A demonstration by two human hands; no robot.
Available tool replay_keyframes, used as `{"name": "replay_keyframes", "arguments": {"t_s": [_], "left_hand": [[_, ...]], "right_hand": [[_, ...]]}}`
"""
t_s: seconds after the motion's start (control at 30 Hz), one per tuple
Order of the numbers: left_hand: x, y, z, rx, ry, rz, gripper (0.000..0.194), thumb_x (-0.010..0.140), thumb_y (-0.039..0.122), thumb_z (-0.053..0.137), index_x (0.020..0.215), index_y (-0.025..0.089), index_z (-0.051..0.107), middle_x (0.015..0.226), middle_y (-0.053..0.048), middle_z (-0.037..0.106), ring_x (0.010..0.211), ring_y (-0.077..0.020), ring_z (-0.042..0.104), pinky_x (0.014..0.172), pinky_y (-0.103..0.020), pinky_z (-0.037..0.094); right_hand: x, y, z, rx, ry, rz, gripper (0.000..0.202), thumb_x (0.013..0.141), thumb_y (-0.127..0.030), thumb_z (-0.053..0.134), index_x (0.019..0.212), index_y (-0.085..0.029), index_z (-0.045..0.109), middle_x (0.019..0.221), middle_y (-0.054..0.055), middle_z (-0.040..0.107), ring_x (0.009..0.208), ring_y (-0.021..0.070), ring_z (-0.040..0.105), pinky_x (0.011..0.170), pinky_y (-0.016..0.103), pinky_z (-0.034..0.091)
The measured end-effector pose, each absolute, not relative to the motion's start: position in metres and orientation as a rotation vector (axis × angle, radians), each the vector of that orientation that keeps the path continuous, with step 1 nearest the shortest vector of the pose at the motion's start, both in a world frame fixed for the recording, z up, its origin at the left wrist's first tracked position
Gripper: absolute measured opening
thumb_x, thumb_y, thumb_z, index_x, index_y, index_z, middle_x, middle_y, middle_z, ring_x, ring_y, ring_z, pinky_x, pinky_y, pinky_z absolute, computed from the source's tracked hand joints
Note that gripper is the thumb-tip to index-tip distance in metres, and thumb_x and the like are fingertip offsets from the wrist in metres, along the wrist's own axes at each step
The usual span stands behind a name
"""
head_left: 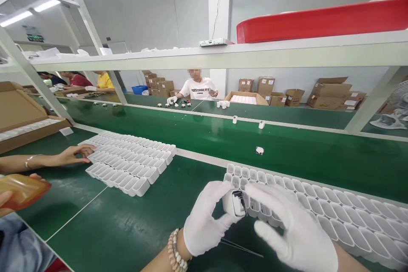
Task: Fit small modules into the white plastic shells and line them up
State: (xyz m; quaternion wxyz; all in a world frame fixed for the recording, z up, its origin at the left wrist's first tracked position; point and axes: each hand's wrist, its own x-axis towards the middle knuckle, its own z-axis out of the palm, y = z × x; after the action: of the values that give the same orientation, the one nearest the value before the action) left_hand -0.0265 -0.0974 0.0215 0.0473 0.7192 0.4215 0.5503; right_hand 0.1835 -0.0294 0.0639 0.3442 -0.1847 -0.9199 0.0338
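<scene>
Both my hands wear white gloves. My left hand (208,219) is wrapped round a small white case (233,204) with dark parts and white pieces showing in its open side. Just right of the case, my right hand (288,221) has its thumb and fingers apart, with the fingertips close to the case; nothing shows between them. Rows of white cups (338,216) stand behind and to the right of my hands, partly hidden by the right glove. Thin tweezers (244,247) lie on the green table below the case.
More white cup rows (127,157) stand at the left, touched by a neighbour's hand (75,154); that person's other hand holds an amber bottle (22,191). A small board (259,151) lies on the green belt (207,136). A shelf (178,60) crosses above.
</scene>
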Motion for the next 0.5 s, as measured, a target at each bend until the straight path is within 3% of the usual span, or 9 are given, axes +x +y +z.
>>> {"name": "replay_keyframes", "arguments": {"t_s": [0.2, 0.37, 0.5], "left_hand": [[-0.027, -0.099, 0.021, 2.187, 1.321, 1.718, 0.048, 0.083, 0.022, 0.071, 0.126, 0.021, 0.050, 0.109, -0.009, 0.063, 0.101, -0.0220, 0.061, 0.088, -0.038, 0.052], [-0.022, -0.100, 0.019, 2.231, 1.286, 1.786, 0.051, 0.084, 0.017, 0.068, 0.130, 0.022, 0.047, 0.111, -0.010, 0.063, 0.102, -0.0223, 0.061, 0.088, -0.039, 0.052], [-0.019, -0.099, 0.014, 2.291, 1.234, 1.780, 0.054, 0.084, 0.020, 0.068, 0.133, 0.022, 0.043, 0.111, -0.010, 0.063, 0.101, -0.0226, 0.061, 0.089, -0.039, 0.053]], "right_hand": [[0.163, -0.048, 0.046, -0.603, -2.499, -0.034, 0.057, 0.085, -0.035, 0.059, 0.137, -0.021, 0.041, 0.108, 0.011, 0.069, 0.091, 0.0263, 0.069, 0.068, 0.036, 0.061], [0.157, -0.050, 0.042, -0.592, -2.468, 0.026, 0.050, 0.086, -0.034, 0.059, 0.132, -0.021, 0.044, 0.097, 0.007, 0.070, 0.082, 0.0232, 0.068, 0.065, 0.036, 0.061], [0.158, -0.050, 0.038, -0.622, -2.361, 0.062, 0.036, 0.085, -0.037, 0.062, 0.117, -0.022, 0.052, 0.079, 0.001, 0.068, 0.067, 0.0192, 0.066, 0.055, 0.031, 0.059]]}}
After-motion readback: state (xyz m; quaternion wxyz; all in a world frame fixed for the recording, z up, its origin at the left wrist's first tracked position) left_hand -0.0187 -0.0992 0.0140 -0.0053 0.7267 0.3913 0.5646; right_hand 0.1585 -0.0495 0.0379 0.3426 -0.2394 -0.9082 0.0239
